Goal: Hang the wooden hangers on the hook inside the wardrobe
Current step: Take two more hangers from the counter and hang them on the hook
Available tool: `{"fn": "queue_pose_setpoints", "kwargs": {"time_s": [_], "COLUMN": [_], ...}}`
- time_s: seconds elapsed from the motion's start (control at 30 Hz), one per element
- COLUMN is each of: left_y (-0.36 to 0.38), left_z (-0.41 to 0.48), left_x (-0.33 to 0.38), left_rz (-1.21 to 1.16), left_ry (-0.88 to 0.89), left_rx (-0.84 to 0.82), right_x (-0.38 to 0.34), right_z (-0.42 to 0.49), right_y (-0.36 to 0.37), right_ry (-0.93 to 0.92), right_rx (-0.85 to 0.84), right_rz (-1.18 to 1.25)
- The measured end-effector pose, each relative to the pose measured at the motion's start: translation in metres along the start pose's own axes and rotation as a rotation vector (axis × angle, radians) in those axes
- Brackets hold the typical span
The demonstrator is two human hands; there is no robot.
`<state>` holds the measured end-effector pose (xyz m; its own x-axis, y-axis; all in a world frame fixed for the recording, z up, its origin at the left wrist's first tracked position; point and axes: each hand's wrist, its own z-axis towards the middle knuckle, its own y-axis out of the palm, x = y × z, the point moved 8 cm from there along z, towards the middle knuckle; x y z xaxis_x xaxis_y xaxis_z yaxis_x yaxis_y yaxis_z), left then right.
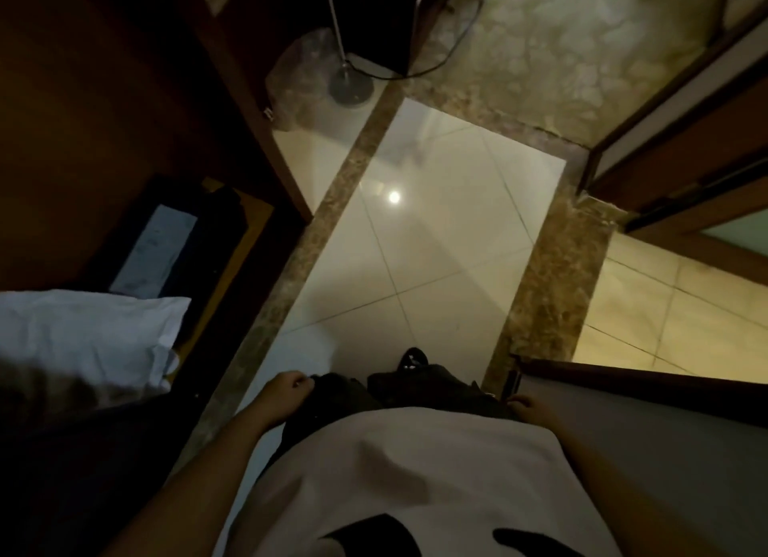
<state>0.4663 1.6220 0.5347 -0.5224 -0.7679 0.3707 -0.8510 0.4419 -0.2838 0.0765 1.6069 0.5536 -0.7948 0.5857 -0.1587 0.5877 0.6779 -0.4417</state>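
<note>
I look straight down at the floor. My left hand (289, 392) hangs at my side beside my dark trousers, fingers loosely curled, holding nothing. My right hand (525, 405) is mostly hidden behind my white shirt; only a few fingers show by the edge of a grey door (648, 423), and I see nothing in it. The open wardrobe (137, 174) of dark wood is on the left, with folded clothes on its bottom shelf and a white pillow (87, 332) lower down. No wooden hanger and no hook is in view.
White floor tiles (436, 232) with a brown marble border lie ahead. A floor lamp base (351, 86) with a cable and a plastic bag (293, 70) stand at the top. A wooden door frame (665, 149) is at the right, with a lit tiled room behind.
</note>
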Motion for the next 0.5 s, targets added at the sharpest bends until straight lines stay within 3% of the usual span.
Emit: {"fn": "queue_pose_setpoints", "kwargs": {"time_s": [0.27,0.5], "left_y": [0.005,0.007], "left_z": [0.031,0.058], "left_x": [0.137,0.145], "left_rz": [0.015,0.274], "left_ry": [0.165,0.104], "left_rx": [0.058,-0.022], "right_x": [0.009,-0.089], "right_z": [0.03,0.068], "right_y": [-0.062,-0.138], "right_ry": [0.032,-0.157], "right_rx": [0.022,0.046], "right_rz": [0.169,0.258]}}
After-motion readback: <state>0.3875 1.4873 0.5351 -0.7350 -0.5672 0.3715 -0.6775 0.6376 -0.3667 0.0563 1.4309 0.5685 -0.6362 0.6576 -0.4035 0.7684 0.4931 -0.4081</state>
